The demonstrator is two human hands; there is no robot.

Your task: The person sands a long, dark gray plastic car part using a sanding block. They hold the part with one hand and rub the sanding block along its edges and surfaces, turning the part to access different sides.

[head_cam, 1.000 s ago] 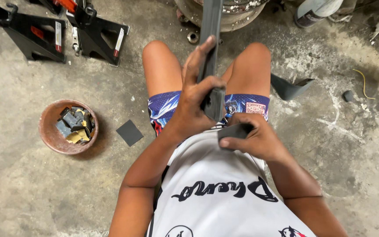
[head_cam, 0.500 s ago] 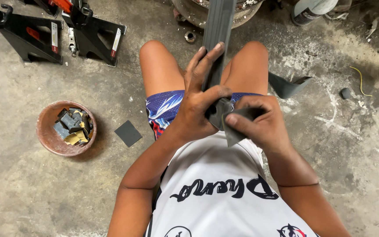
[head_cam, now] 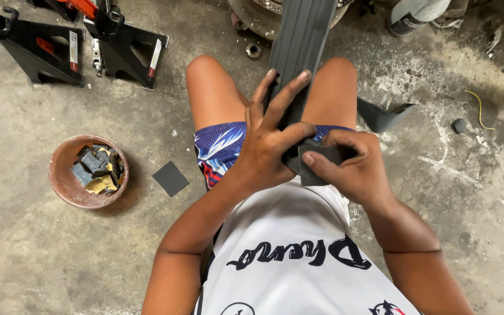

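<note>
- Concrete floor, stained, lies under a seated person's bare knees.
- Nearest, the right hand pinches a small dark pad against the grey ribbed strip.
- Left hand clasps the strip, fingers splayed up it.
- Strip's long axis runs away between the knees.
- Since half a second ago, the left fingers have spread wider.
- Farther left: bowl, jack stands.
</note>
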